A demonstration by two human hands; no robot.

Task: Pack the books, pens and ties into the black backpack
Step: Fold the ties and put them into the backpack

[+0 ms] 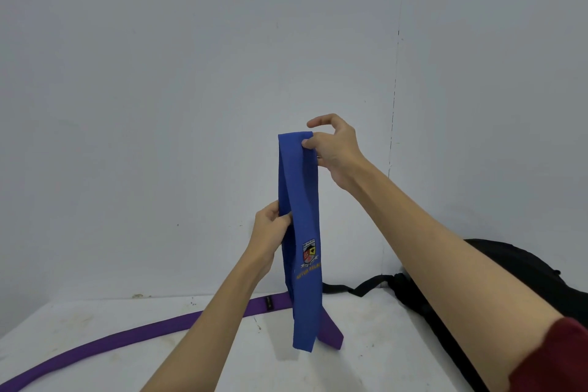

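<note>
Blue tie [299, 200] hangs folded above the white table [95, 321], pinched up top by the right hand [334, 149] and lower down by the left hand [270, 229]. Black backpack [509, 277] lies at the right.

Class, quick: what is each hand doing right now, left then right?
Left hand: pinches the blue tie partway down its hanging length.
Right hand: pinches the tie's folded top, index finger lifted.

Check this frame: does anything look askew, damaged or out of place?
Nothing damaged or spilled. The purple tie sprawls unfolded across the white table, partly under the blue tie held doubled over by both hands.
</note>
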